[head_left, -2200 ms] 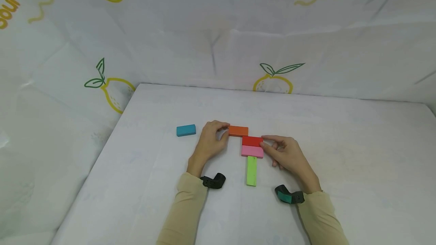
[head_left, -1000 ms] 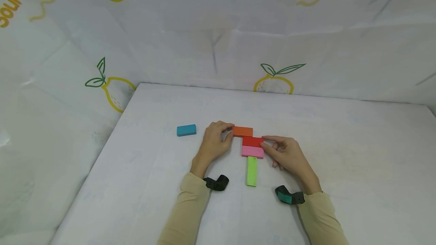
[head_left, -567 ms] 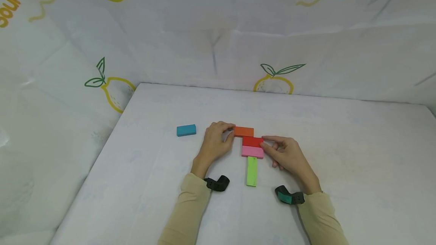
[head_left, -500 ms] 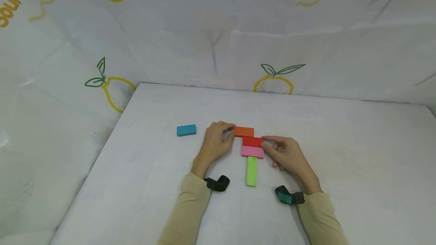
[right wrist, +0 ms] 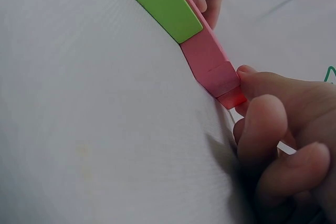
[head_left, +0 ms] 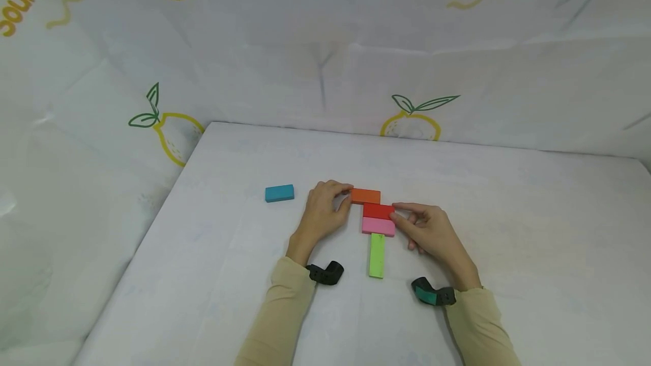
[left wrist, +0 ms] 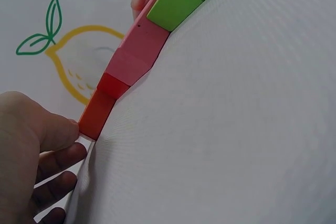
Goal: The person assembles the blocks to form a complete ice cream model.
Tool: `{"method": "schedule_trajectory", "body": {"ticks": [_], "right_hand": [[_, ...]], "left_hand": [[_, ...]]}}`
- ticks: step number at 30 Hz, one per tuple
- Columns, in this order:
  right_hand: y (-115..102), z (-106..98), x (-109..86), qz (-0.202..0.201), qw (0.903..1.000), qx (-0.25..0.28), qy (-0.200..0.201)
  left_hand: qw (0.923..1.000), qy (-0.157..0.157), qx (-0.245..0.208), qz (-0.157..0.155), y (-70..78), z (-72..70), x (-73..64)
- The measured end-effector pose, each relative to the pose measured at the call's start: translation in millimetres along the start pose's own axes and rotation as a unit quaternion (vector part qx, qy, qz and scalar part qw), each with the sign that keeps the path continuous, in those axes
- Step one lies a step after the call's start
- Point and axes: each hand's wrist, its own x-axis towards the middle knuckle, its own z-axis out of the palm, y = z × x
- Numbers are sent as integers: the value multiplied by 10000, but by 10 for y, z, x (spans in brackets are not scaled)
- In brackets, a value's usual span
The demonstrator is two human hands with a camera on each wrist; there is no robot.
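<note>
My left hand (head_left: pixel 321 210) pinches the left end of an orange block (head_left: pixel 366 196) between thumb and forefinger. Just in front of that block and shifted right lies a red block (head_left: pixel 378 211), whose right end my right hand (head_left: pixel 431 230) holds with thumb and forefinger. A pink block (head_left: pixel 378 226) sits flush along the red one's near side. From the pink block a light green block (head_left: pixel 377 256) runs lengthwise toward me. In the left wrist view, the thumb presses on the end of the orange block (left wrist: pixel 98 114). All these blocks lie flat.
A blue block (head_left: pixel 280 193) lies by itself to the left of my left hand, on the white tabletop (head_left: pixel 203 275). Behind the table's far edge hangs a white sheet (head_left: pixel 285 72) printed with lemons. Each wrist wears a black camera mount (head_left: pixel 326 273).
My left hand has slid the orange block a little to the right, so it now overlaps more of the red block's far edge. My right hand has stayed at the red block.
</note>
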Motion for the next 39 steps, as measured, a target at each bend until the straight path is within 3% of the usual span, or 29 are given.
{"method": "schedule_trajectory", "body": {"ticks": [39], "right_hand": [[13, 0, 13, -120, 9999, 87, -32]], "left_hand": [[9998, -71, 180, 43, 37, 14, 4]]}}
